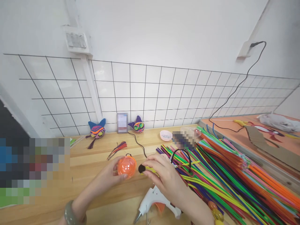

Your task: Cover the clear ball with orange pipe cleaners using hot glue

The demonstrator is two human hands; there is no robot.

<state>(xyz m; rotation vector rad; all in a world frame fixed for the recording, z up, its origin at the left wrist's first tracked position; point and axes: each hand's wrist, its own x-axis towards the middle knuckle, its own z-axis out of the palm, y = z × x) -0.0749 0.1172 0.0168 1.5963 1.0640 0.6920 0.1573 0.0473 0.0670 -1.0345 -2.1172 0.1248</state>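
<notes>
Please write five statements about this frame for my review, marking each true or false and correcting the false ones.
1. The left hand holds a shiny orange ball. True.
2. The right hand holds the glue gun. False: the right hand pinches a black disc; the glue gun lies on the wooden table.
3. The pink bowl holds small pale pieces. True.
4. The phone stands left of the blue-eared ornament. False: the phone is right of that ornament.
5. The left wrist wears a bangle. True.

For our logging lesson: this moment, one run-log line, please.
left hand: holds orange ball; right hand: holds black disc; glue gun: on table
</notes>
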